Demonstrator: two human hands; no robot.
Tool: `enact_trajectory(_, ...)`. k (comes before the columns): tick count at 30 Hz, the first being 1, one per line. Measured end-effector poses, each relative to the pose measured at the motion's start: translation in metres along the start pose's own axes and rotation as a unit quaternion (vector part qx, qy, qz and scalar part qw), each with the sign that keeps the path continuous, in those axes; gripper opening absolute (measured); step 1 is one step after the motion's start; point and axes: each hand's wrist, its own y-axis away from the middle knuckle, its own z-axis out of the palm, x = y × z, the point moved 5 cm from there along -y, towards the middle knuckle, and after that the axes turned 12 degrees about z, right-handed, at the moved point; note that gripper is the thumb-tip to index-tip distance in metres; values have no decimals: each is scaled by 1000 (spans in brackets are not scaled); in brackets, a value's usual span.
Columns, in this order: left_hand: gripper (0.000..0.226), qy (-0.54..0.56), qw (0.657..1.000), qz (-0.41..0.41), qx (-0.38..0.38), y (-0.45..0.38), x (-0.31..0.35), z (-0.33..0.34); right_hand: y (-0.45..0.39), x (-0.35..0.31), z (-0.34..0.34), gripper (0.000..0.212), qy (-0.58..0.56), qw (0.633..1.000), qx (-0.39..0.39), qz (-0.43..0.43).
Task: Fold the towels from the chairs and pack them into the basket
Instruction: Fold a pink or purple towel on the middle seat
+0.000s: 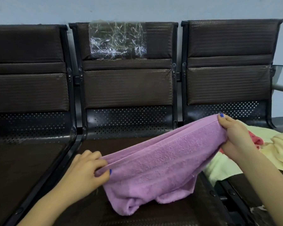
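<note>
Against a pale wall (137,7), three dark chairs (129,88) stand joined; both hands' fingers (95,162) pinch a pink towel (162,165) above the middle seat.

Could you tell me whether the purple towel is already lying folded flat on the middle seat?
No, the left hand and right hand each grip an end of the purple towel, holding its top edge up while its lower part sags.

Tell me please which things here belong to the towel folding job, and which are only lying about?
Job: purple towel, pinched by left hand and right hand; pale yellow towels and red towel waiting on right chair.
Lying about: clear plastic sheet on middle chair's backrest.
</note>
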Motion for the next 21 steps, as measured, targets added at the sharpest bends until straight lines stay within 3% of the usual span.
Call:
enact_trajectory(3, 27, 72, 993, -55, 80, 3, -17, -8, -5, 0, -12, 20, 1, 1000, 31, 1)
enact_trajectory(6, 22, 199, 961, -98, 164, 3, -18, -21, -4, 1, -17, 21, 40, 998, 38, -26)
enact_trajectory(8, 5, 245, 944, -115, 190, 3, -18, -23, 3, -1, -12, 22, 57, 997, 21, -49)
enact_trajectory(9, 8, 249, 943, -121, 186, 4, -18, -21, 5, -2, -11, 30, 63, 996, 6, -55)
enact_trajectory(12, 18, 243, 951, -141, 128, 5, -24, -8, 6, -5, -7, 62, 51, 995, -47, -71)
enact_trajectory(17, 23, 231, 949, -169, -130, 10, -24, 38, 28, -8, 22, 60, 33, 985, -164, -49)
enact_trajectory(19, 55, 187, 957, -151, -163, 2, -14, 48, 41, -6, 36, 55, 77, 974, -208, -44)
enact_trajectory(21, 73, 211, 963, -113, -123, -14, 12, 44, 54, -4, 52, 51, 137, 956, -256, -46)
